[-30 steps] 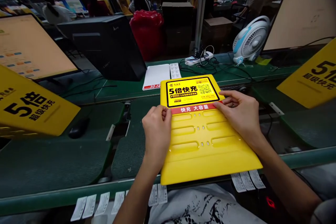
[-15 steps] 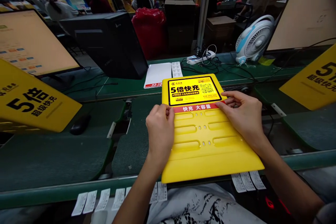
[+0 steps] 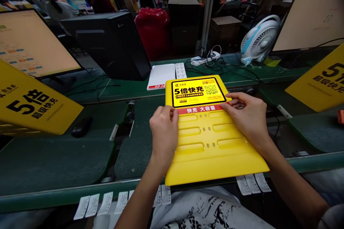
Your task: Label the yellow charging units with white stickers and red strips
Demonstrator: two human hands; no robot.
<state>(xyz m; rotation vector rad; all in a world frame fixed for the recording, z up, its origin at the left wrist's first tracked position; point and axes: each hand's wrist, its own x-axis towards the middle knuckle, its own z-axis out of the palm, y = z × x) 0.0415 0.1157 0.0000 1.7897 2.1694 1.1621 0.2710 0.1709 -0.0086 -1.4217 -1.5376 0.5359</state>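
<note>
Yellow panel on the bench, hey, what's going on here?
A person has both hands on a yellow moulded plastic panel over a green workbench. The left hand is curled at the left end of a red strip, and the right hand has its fingers on the strip's right end. Above the strip sits a black-framed label with a QR code. Two more yellow printed cards show at either side.
</note>
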